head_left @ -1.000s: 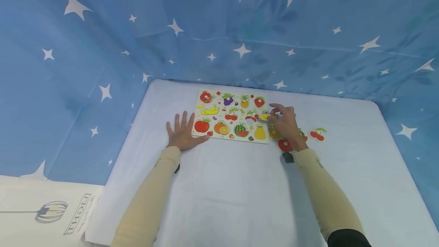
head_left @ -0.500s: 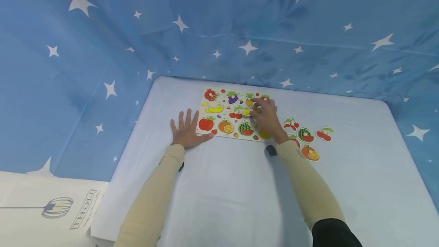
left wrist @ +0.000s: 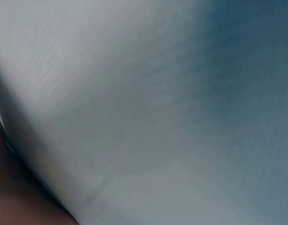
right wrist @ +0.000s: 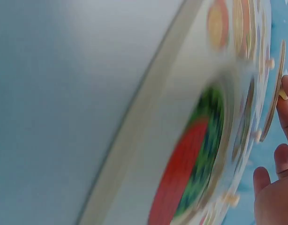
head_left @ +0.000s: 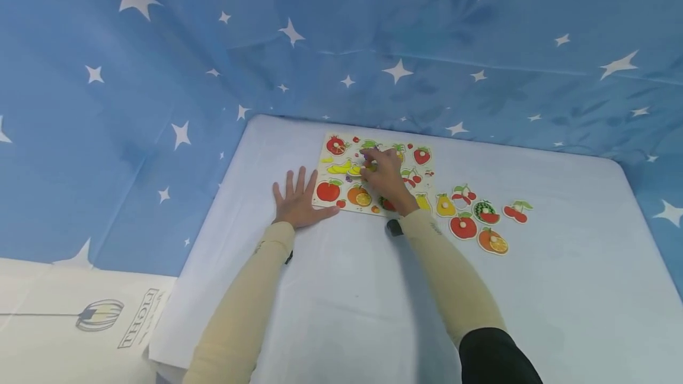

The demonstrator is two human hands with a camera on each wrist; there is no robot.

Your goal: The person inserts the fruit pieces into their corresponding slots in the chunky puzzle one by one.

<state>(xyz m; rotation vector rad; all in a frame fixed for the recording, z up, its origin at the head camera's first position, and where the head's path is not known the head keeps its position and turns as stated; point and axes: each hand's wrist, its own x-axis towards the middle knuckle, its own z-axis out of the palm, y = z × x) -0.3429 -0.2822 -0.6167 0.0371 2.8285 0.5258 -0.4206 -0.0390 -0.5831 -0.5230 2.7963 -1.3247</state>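
My left hand (head_left: 299, 203) lies with fingers spread on the white table, its thumb at the near left corner of a wooden fruit puzzle board (head_left: 354, 152). Over the middle of that board, my right hand (head_left: 385, 176) pinches the small knob of a yellow banana puzzle piece (head_left: 354, 169), held close to the printed bananas. Edge-on in the right wrist view, the banana piece (right wrist: 274, 96) appears tilted above the board. Knobbed pieces sit along the board's far row, including a pomegranate (head_left: 336, 146) and a strawberry (head_left: 421, 155). The left wrist view is mostly blurred cloth.
Right of the board lie loose knobbed pieces: a pear (head_left: 445, 206), an apple (head_left: 463, 227), a watermelon (head_left: 486, 212), an orange (head_left: 492, 242) and cherries (head_left: 516, 212). A blue star-patterned curtain (head_left: 320, 76) stands behind the table. A cream printed cloth (head_left: 53, 348) is at lower left.
My right hand has carried the banana piece leftward from the board's right edge to above its middle, uncovering the loose pieces. The left hand stays put; the head view has shifted slightly.
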